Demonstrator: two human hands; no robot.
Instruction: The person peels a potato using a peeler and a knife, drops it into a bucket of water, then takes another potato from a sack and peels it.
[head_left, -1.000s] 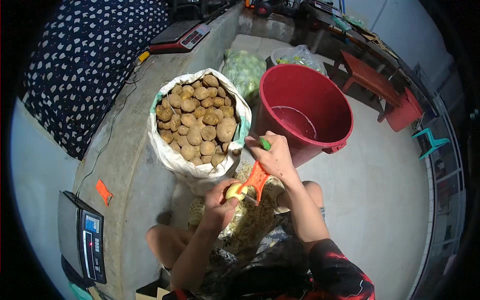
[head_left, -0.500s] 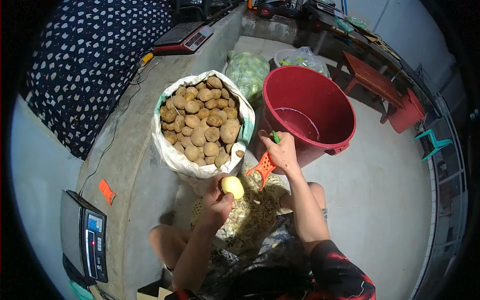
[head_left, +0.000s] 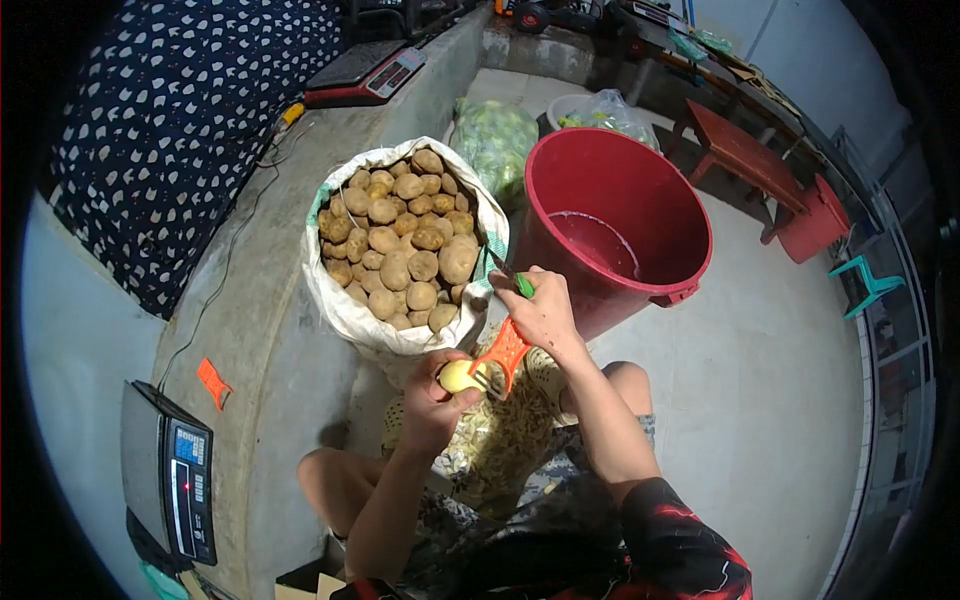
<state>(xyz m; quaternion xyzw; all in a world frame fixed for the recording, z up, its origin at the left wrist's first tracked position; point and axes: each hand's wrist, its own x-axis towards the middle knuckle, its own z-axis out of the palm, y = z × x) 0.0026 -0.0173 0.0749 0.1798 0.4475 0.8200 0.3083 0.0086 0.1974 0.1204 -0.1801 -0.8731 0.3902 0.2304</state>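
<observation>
My left hand (head_left: pixel 430 408) is closed around a pale yellow peeled potato (head_left: pixel 458 376). An orange peeler (head_left: pixel 508 345) is gripped in my right hand (head_left: pixel 547 318), its blade end against the potato's right side. The same hand also holds a green-handled knife (head_left: pixel 524 286), its dark blade pointing up and left. Just beyond my hands stands an open white sack (head_left: pixel 345 318) full of unpeeled potatoes (head_left: pixel 395 270). Below them, peelings (head_left: pixel 500 450) lie piled between my legs.
A large red tub (head_left: pixel 620 285) stands right of the sack, with a bag of green produce (head_left: pixel 492 140) behind. On the left ledge are a digital scale (head_left: pixel 185 480), another orange peeler (head_left: pixel 212 382) and a red scale (head_left: pixel 370 78). A wooden bench (head_left: pixel 745 160) is at the far right.
My right hand has come down and left, bringing the peeler from beside the potato onto it. The knife's blade now shows above the hand. My left hand has barely moved.
</observation>
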